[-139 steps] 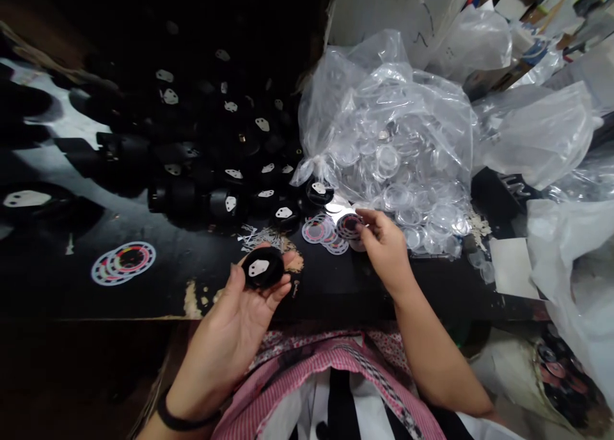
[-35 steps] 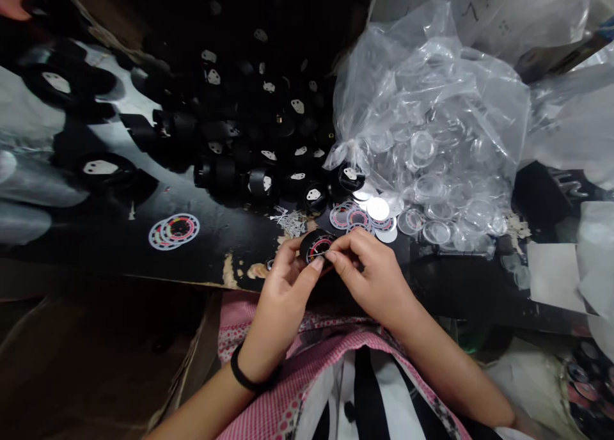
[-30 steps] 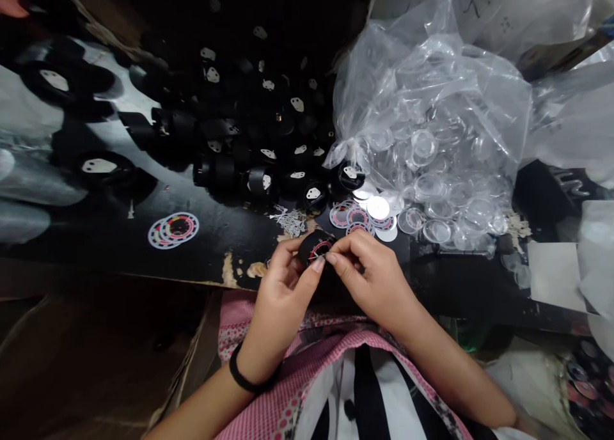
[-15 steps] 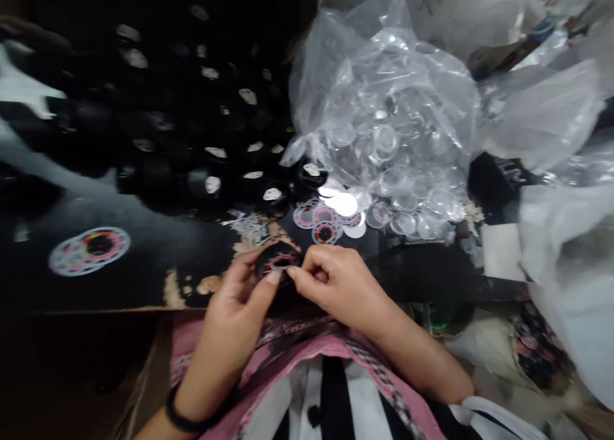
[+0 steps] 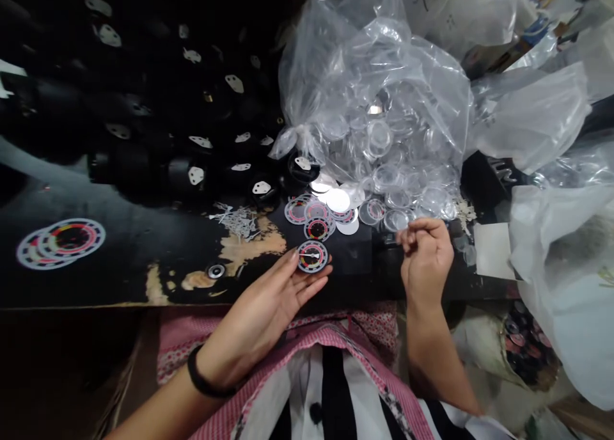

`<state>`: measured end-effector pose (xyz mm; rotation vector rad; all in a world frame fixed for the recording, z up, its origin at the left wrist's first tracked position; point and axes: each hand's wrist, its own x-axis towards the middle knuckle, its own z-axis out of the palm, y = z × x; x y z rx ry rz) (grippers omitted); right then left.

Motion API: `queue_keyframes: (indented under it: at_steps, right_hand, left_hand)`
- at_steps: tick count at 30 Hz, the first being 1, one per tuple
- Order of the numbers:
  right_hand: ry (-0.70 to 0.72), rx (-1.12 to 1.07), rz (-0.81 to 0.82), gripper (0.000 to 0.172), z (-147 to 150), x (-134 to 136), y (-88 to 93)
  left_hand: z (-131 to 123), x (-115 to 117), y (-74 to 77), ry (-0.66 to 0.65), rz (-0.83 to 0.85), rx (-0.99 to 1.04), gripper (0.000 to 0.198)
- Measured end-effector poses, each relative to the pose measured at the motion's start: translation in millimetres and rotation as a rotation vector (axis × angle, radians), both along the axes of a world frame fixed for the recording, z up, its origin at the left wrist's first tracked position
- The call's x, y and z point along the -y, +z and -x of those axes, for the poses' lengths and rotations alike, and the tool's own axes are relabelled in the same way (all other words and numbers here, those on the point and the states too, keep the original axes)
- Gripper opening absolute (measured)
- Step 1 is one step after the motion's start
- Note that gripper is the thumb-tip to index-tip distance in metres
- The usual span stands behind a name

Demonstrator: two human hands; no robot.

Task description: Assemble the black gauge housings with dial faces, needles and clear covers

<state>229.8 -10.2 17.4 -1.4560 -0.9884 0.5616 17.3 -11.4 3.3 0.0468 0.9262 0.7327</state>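
A round gauge (image 5: 312, 256) with a printed dial and a white needle is held in my left hand (image 5: 275, 299), between the thumb and the fingers beneath it. My right hand (image 5: 428, 254) is over the table's right part, fingers curled beside the clear round covers (image 5: 397, 220); whether something small is between its fingertips is hidden. Printed dial discs (image 5: 316, 228) and white discs (image 5: 338, 200) lie just beyond the gauge. A pile of small white needles (image 5: 238, 222) sits left of them.
A large clear bag (image 5: 364, 75) of covers stands behind. Black housings (image 5: 185, 174) with white plates fill the back left. Two overlapping larger dials (image 5: 71, 240) lie far left. A small ring-shaped part (image 5: 216, 271) sits near the front edge. White card (image 5: 493, 251) lies right.
My right hand has left the gauge and moved right to the clear covers. My left hand has shifted right and turned, and the gauge now faces up with its needle showing.
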Motion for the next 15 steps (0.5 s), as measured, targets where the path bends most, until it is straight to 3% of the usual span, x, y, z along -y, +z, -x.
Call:
queue_keyframes:
  at_steps: [4,8,12,15]
  right_hand:
    - [0.39,-0.179,-0.051,0.015,54,-2,18.4]
    - [0.668,0.121,-0.092,0.02,83,-7,26.8]
    - [0.765,0.229,-0.138,0.02,84,-10,32.7]
    - [0.713,0.26,0.034,0.025,73,-4,37.3]
  left_hand:
    - [0,1,-1.0,0.009,-0.086,0.022,0.021]
    - [-1,2,-1.0,0.016,-0.123,0.013,0.017]
    - [-1,3,-4.1,0.004,-0.146,-0.05,0.017]
    - [-1,3,-5.8,0.018,-0.136,0.036,0.017]
